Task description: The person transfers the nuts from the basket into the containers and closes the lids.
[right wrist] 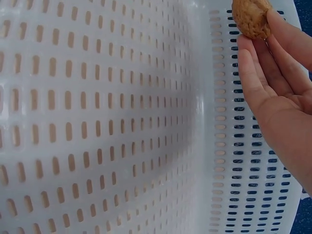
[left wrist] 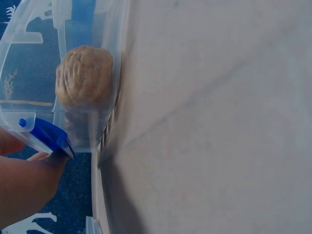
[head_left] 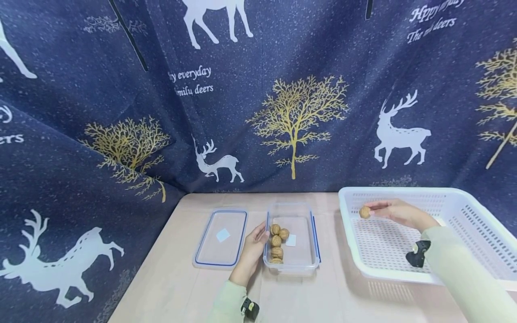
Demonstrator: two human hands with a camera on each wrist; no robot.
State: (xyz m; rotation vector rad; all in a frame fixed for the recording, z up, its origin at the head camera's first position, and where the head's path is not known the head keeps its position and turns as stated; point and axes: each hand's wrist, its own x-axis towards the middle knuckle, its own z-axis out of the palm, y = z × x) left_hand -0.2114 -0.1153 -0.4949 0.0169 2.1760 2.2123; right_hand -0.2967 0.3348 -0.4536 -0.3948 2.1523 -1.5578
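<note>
My right hand [head_left: 397,213] pinches a walnut [head_left: 365,212] between thumb and fingertips, above the left part of a white perforated basket [head_left: 355,251]. The right wrist view shows the same walnut [right wrist: 252,18] held at the fingertips. On the table stands a clear plastic container [head_left: 300,269] with several walnuts [head_left: 276,241] in a rough column along its left side. My left hand [head_left: 252,246] holds that container by its left wall. Up close in the left wrist view, thumb and finger are at a blue latch [left wrist: 51,135], and a walnut [left wrist: 85,77] shows through the clear wall.
Left of the container, a clear lid [head_left: 218,253] with a blue seal lies flat on the pale table [head_left: 169,269]. A dark blue cloth [head_left: 258,112] printed with deer and trees hangs behind the table. Bare tabletop lies between container and basket.
</note>
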